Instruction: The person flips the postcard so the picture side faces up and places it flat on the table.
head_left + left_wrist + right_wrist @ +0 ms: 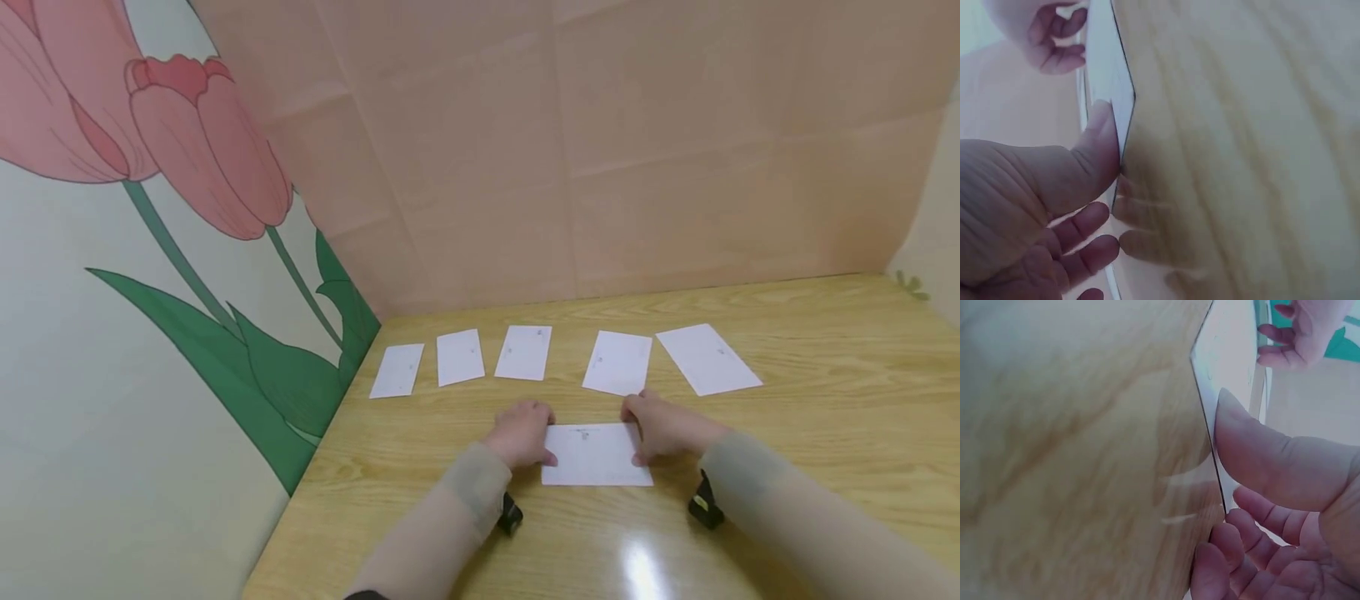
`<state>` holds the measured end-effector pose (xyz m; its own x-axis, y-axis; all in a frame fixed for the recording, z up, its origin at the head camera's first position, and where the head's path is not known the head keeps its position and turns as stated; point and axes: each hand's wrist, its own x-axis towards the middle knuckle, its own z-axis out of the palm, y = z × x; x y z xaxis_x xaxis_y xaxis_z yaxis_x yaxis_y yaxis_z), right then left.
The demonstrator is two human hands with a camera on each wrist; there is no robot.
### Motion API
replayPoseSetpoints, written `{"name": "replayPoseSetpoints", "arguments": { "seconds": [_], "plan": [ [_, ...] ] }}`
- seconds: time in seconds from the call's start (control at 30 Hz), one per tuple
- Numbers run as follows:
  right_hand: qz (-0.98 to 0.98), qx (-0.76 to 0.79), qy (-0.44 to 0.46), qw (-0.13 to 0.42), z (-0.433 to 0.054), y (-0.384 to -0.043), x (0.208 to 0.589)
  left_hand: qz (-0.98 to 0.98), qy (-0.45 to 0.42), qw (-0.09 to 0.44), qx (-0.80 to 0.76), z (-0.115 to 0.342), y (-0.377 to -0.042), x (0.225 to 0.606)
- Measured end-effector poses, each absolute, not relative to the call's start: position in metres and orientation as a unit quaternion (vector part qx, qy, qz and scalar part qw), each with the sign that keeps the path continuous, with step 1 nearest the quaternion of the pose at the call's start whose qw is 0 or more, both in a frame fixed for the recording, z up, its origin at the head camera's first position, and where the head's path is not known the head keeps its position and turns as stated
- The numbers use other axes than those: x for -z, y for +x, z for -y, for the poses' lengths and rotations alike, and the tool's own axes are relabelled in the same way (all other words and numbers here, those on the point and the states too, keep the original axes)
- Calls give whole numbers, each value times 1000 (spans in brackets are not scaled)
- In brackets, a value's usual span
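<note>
A white paper sheet (596, 458) with small dark marks near its far edge lies on the wooden table, its long side running left to right. My left hand (522, 433) holds its left short edge, the thumb (1100, 134) resting on the paper and the other fingers curled near the far corner. At the opposite short edge, my right hand (663, 427) holds the sheet the same way, its thumb (1238, 425) on the paper. Both wrist views show the sheet (1107, 62) nearly edge-on, close to the tabletop. The undersides of the fingertips are partly hidden.
Several more white sheets form a row behind: one at far left (397, 371), others (461, 357) (524, 352) beside it, then a sheet (618, 362) just beyond my right hand and a tilted sheet (708, 359). A pink covering (600, 167) hangs behind the table (840, 392).
</note>
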<state>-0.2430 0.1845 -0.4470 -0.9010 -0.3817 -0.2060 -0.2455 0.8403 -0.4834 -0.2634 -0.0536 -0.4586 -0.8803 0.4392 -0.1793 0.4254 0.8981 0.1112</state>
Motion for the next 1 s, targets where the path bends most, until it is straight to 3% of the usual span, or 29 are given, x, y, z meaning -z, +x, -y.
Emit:
{"name": "replayPoseSetpoints", "arguments": {
  "seconds": [0.13,0.4,1.0],
  "plan": [
    [-947,229,-166,151,-185,-245,447,-976,178,117,-46,51,-269,456],
    [-944,239,-145,174,-183,-245,447,-974,176,142,-13,42,-273,446],
    [-940,256,-119,194,-180,-243,443,-980,151,132,-17,44,-268,451]
  ]
}}
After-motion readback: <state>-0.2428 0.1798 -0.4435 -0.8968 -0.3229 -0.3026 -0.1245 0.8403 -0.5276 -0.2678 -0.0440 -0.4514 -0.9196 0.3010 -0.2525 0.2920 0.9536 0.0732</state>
